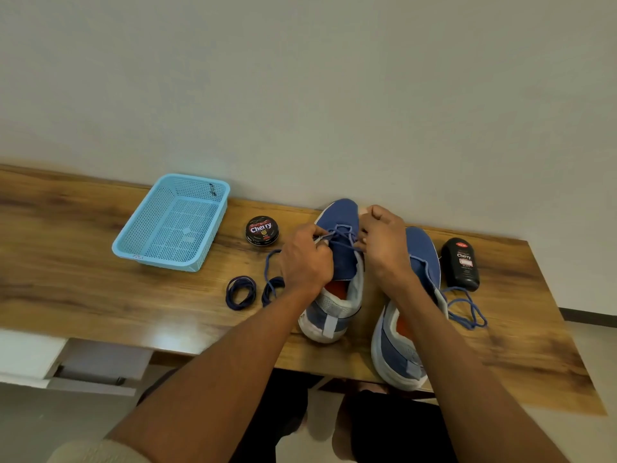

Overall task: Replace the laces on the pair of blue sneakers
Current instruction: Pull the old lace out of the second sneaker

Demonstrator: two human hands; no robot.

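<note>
Two blue sneakers stand on the wooden table, toes toward the wall. Over the left sneaker (340, 259), my left hand (305, 259) pinches a blue lace (337, 233) by its tip at the eyelets. My right hand (384, 242) is curled on the same lace at the shoe's right side. The lace's loose end trails off to the left across the table. The right sneaker (420, 262) lies partly under my right forearm, and its blue lace (467, 309) spills loose onto the table at its right. Two coiled dark navy laces (241, 292) lie left of the shoes.
A light blue plastic basket (173, 222) sits at the table's back left. A round Cherry polish tin (262, 229) stands between basket and shoes. A black polish bottle (461, 264) lies at the far right. The wall runs close behind; the table's front edge (207, 354) is near me.
</note>
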